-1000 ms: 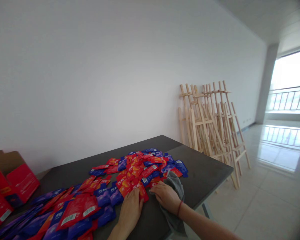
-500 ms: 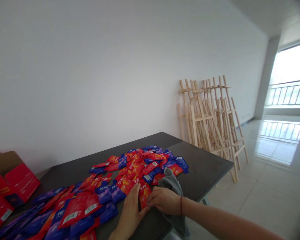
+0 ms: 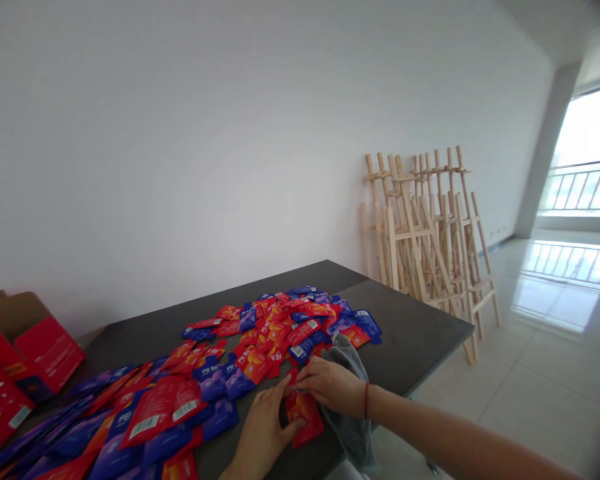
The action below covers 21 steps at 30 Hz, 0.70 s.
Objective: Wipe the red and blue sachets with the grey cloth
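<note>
Red packet: lies flat on the dark counter near its front edge, between the two hands; its upper part is partly covered by fingers, and the lettering there is hidden. This red packet sits just apart from the main heap.
Left hand: the left hand is spread, thumb and fingers parted along the packet's left side, the thumb reaching over its face. It appears to steady rather than clasp; how hard it presses, I cannot tell.
Right hand: the right hand has its fingers bunched on the grey cloth, fingertips at the packet's upper end.
Grey cloth: gathered under the right hand, its loose end hanging past the counter's front edge.
Heap of packets: a jumbled red-and-blue heap lies just beyond the hands.
Overlapping packets: more red and blue ones spread to the left, loosely layered.
Carton: an open red carton stands at the far left.
Step in hand: judging by the pose, wiping this one packet, apparently unfinished.
Next move: calls for the left hand to pin the slick wrapper while the cloth passes over its exposed lower face.
</note>
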### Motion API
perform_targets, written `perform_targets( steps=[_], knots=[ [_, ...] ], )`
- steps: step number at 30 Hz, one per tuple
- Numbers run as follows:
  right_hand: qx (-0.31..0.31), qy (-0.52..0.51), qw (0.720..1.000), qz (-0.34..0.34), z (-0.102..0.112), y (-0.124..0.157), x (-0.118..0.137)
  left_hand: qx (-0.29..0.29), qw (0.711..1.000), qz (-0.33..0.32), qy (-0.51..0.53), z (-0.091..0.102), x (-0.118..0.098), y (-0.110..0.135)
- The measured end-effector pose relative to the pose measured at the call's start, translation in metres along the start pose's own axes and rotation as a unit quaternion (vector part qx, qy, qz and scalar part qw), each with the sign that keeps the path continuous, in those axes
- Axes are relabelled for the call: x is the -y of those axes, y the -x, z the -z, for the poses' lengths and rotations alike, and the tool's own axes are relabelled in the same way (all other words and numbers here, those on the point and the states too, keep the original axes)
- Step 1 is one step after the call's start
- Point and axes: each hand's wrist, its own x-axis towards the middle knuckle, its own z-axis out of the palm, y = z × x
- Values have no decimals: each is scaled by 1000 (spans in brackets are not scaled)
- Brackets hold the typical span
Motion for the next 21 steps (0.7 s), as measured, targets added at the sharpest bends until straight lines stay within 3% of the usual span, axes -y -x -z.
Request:
perform_targets(
  steps=[2,5,10,16,21],
  knots=[
    [38,54,998,-18,-12,-2,-3,4,1000,10,3,0,-1,1],
    [48,85,994,-57,-25,-6,-6,5,1000,7,6,-2,0,0],
    [47,108,990,-84,-28,-20,-8,-3,1000,5,4,-7,8,-3],
    [88,144,986,10,-22,-32,0,-9,1000,-6,9,-9,12,-4],
    [89,52,985,137,-15,-8,6,-13,1000,-19,16,-7,9,-2]
  ],
)
